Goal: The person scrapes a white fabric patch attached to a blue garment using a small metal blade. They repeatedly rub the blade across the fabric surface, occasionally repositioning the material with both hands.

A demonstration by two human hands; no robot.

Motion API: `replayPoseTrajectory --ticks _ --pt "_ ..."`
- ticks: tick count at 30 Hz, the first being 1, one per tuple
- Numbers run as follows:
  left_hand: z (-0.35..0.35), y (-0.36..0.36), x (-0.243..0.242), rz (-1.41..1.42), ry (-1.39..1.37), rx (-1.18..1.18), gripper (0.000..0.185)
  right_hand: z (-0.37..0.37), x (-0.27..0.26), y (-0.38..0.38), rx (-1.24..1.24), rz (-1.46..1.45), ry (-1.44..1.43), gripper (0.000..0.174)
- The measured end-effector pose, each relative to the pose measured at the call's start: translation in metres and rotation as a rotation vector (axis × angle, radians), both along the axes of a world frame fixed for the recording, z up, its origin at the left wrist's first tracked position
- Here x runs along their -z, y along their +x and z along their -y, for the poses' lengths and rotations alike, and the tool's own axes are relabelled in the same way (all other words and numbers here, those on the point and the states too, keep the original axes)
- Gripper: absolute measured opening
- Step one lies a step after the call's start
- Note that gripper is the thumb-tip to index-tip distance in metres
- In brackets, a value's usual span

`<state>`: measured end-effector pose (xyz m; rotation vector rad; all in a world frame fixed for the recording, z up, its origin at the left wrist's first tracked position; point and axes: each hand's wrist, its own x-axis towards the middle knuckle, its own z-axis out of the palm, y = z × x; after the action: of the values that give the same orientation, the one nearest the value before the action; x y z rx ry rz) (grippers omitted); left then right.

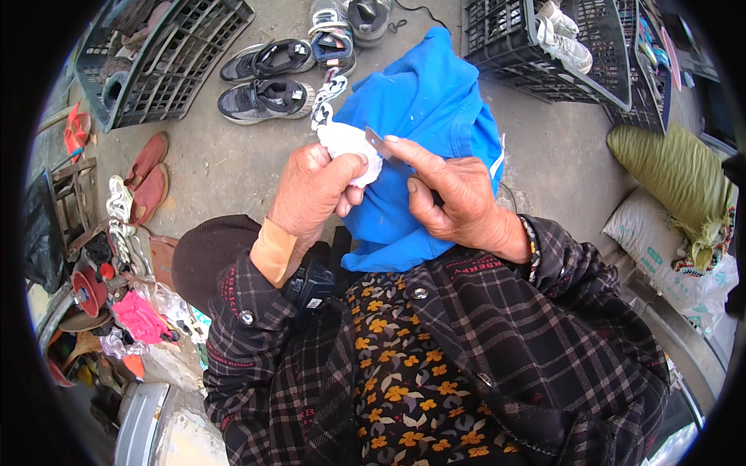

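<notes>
My left hand (317, 180) grips a soft white piece (348, 150) between thumb and fingers. A black-and-white patterned strip (326, 102) runs from its upper end towards the shoes. My right hand (460, 195) holds a small, thin metal blade (380, 143) under its extended index finger. The blade's tip lies against or just over the right edge of the white piece; I cannot tell which. Bright blue cloth (417, 99) is spread over my lap beneath both hands.
Dark sports shoes (268, 100) stand on the concrete floor beyond the cloth. Black plastic crates (178, 58) with footwear flank them, one more crate (507, 61) at right. Red slippers (148, 177) and mixed clutter lie left. Stuffed sacks (670, 233) lean at right.
</notes>
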<state>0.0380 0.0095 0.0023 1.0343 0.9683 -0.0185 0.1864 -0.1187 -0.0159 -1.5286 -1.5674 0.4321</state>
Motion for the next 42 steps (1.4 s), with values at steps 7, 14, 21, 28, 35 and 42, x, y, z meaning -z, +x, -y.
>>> replayPoseTrajectory --ticks 7,14,21,28,35,42 --pt "0.004 -0.001 -0.003 -0.014 0.044 -0.024 0.018 -0.001 0.001 0.000 -0.025 0.070 0.039 0.055" --pt "0.004 -0.002 -0.004 0.007 0.047 -0.050 0.023 -0.003 -0.001 -0.001 -0.030 0.065 0.037 0.054" --pt "0.005 -0.002 -0.005 0.026 0.049 -0.061 0.024 -0.001 -0.001 -0.001 -0.016 0.084 0.024 0.053" --pt "0.005 -0.002 -0.005 -0.009 0.053 -0.051 0.023 -0.003 0.000 -0.002 -0.017 0.092 0.057 0.054" --pt "0.002 -0.007 0.001 0.041 -0.062 -0.127 0.020 -0.003 -0.002 -0.002 -0.053 0.163 0.053 0.056" --pt "-0.004 -0.013 0.001 0.076 -0.254 -0.152 0.012 0.001 -0.001 0.000 -0.103 0.209 0.051 0.057"
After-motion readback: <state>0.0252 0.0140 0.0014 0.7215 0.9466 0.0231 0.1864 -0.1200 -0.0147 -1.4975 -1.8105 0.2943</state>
